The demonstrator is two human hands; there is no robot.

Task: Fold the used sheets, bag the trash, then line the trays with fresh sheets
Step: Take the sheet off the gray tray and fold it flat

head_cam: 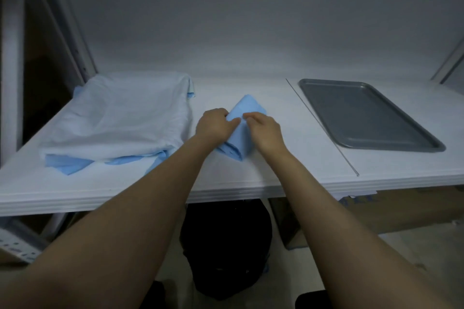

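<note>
White tabletop (251,178) carries everything: at its left lies a loose heap of white and blue sheets (120,118), and at its right a bare grey metal tray (364,113) lies flat, well apart from the hands. Under the table's front edge sits a dark bag (226,246), probably meant for the trash. Between heap and tray lies the small blue sheet (247,105), already folded to a narrow packet on the table. The person's left hand (214,124) grips its left edge with curled fingers. The right hand (265,130) pinches the fold just beside it, the two hands almost touching. To fold well from here, the person would likely do best to line up the edges before pressing, then run the fingers along the crease so the thin material does not spring open.
</note>
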